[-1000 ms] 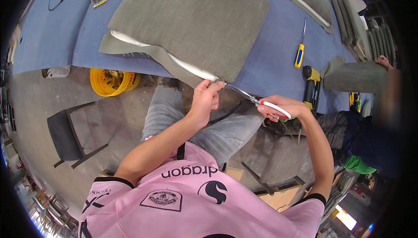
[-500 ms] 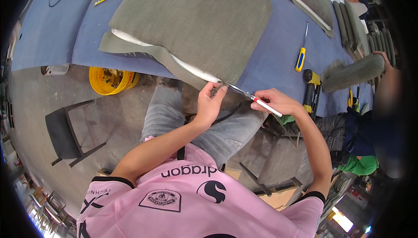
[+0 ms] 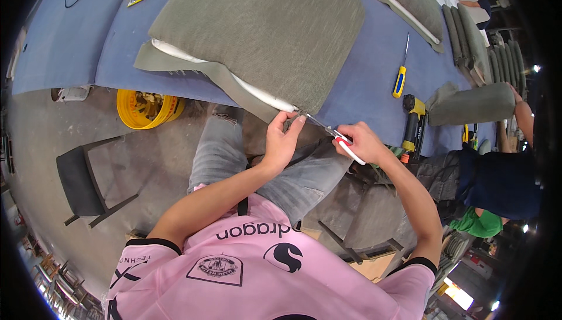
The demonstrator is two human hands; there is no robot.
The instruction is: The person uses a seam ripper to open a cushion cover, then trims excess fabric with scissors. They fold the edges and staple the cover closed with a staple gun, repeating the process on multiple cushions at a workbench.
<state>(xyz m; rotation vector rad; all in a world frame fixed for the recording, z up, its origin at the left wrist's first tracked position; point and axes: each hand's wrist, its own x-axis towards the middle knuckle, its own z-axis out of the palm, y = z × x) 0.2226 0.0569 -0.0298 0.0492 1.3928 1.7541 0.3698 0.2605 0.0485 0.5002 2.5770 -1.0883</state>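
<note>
A grey-green fabric cushion (image 3: 263, 27) lies on the blue-covered table, its near side open along a strip of white padding (image 3: 257, 91). A loose fabric flap (image 3: 193, 68) hangs along that side over the table's edge. At the cushion's near right corner, my left hand (image 3: 283, 138) pinches the cloth between thumb and fingers. My right hand (image 3: 364, 144) is closed on the handles of scissors (image 3: 350, 149) with white and red grips. The blades reach up to the same corner, close to my left fingertips; their tips are partly hidden by cloth.
Right of the cushion lie a yellow-handled screwdriver (image 3: 399, 81) and a yellow-black power tool (image 3: 414, 122). A co-worker's hand (image 3: 517, 94) holds another padded piece (image 3: 471, 104). A yellow bucket (image 3: 146, 109) stands on the floor, near a dark chair (image 3: 82, 179).
My right hand has shifted slightly left, and the scissors' handles are turned a little, showing more red. My left hand keeps its pinch. At right, the co-worker's arms and body have moved.
</note>
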